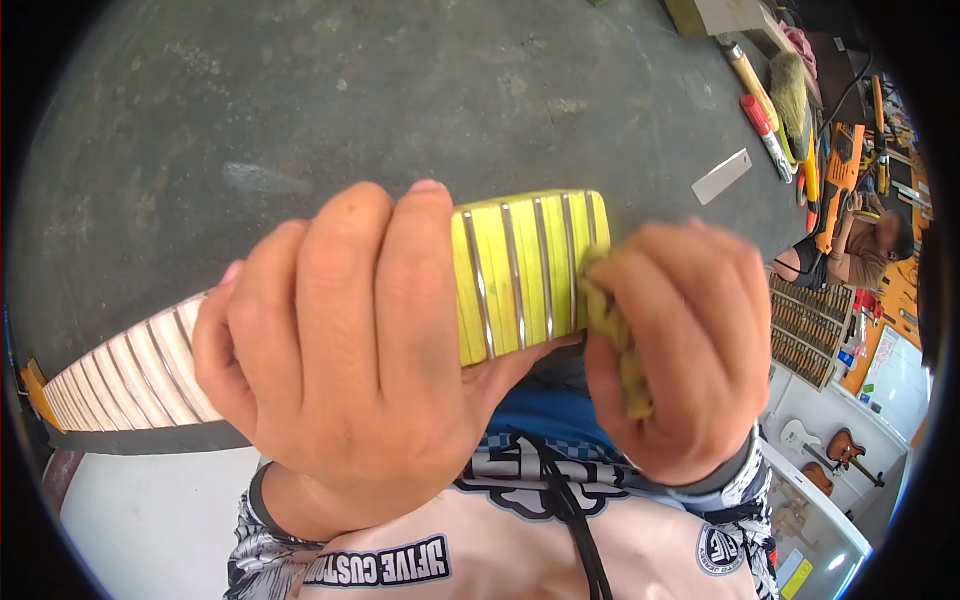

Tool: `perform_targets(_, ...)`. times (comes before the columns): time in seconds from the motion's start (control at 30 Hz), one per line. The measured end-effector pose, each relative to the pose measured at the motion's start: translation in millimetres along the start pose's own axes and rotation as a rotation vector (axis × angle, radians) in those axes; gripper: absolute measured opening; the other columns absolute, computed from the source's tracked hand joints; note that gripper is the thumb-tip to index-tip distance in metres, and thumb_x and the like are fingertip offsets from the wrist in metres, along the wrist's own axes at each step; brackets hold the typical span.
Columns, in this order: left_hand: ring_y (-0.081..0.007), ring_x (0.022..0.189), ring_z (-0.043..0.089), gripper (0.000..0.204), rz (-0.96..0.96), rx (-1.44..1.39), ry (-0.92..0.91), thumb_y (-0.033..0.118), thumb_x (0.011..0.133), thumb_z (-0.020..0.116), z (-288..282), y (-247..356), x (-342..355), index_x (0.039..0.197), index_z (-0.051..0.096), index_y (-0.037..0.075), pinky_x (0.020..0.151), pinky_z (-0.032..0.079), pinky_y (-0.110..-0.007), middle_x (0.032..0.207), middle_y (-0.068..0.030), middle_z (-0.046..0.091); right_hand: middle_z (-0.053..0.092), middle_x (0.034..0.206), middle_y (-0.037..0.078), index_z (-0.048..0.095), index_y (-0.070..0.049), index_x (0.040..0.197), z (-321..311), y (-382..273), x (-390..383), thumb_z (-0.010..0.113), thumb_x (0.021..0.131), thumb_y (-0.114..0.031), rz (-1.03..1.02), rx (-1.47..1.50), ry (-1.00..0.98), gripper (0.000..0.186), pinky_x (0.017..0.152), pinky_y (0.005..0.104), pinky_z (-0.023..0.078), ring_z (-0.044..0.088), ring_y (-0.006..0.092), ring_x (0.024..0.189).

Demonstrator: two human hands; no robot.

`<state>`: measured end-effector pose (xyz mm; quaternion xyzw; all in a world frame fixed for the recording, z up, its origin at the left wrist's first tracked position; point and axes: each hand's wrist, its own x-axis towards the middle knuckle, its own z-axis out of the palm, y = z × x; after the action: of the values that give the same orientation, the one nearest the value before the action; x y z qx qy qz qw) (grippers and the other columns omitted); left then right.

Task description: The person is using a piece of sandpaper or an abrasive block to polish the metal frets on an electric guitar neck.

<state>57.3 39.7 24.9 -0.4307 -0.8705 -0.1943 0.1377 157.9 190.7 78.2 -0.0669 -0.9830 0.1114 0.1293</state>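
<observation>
A guitar neck (130, 375) lies across in front of me, its metal frets facing up. Its left stretch is pale, while the end at the right shows bright yellow strips (530, 270) between the frets. My left hand (350, 310) wraps over the middle of the neck, fingers on top, the thumb side underneath near the yellow end. At that end, my right hand (690, 340) pinches a crumpled yellow-green wad (618, 345) against the last frets' edge. I cannot make out the wad's material; its colour is close to that of the strips. The right fingers are slightly blurred.
A dark worktop (400, 90) spreads beyond the neck. At the right lie a metal plate (722, 177), a red-capped marker (765, 130) and a brush (788, 95). Another person (865, 245) sits farther off, near hanging guitars (845, 450).
</observation>
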Motion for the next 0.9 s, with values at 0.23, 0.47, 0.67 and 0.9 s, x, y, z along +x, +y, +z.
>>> perform_targets(0.23,-0.0290,0.102,0.064,0.083,-0.002,-0.010,0.022,0.075,0.075,0.074,4,1,2,0.118,0.067,0.005,0.090,0.047,-0.043,0.108,-0.0088,0.067,0.064,0.100,0.019,0.068,0.004,0.103,-3,1,-1,0.073,0.066,0.006,-0.001,-0.024,-0.004,0.037,0.078,0.0434,0.052,0.063,0.0378,0.087)
perform_targets(0.47,-0.0298,0.102,0.064,0.080,-0.017,-0.009,0.019,0.071,0.073,0.077,3,-5,-3,0.118,0.067,0.005,0.090,0.047,-0.043,0.109,-0.0096,0.068,0.066,0.100,0.019,0.069,0.002,0.104,6,-3,1,0.074,0.068,0.005,0.012,-0.022,-0.004,0.037,0.081,0.0445,0.054,0.065,0.0373,0.088)
perform_targets(0.67,-0.0314,0.106,0.063,0.080,-0.052,-0.015,-0.019,0.070,0.073,0.078,-7,-1,0,0.119,0.067,0.006,0.093,0.046,-0.044,0.114,-0.0104,0.067,0.065,0.098,0.017,0.069,0.001,0.103,9,11,21,0.075,0.065,0.003,-0.063,-0.005,0.049,0.039,0.078,0.0443,0.054,0.064,0.0356,0.086)
perform_targets(0.9,-0.0341,0.113,0.060,0.089,-0.010,0.005,-0.031,0.069,0.064,0.083,-12,12,9,0.122,0.065,0.005,0.099,0.043,-0.048,0.118,-0.0109,0.066,0.065,0.104,0.013,0.068,-0.001,0.108,-50,7,-18,0.077,0.068,0.000,0.182,0.237,-0.059,0.041,0.076,0.0414,0.053,0.064,0.0325,0.089)
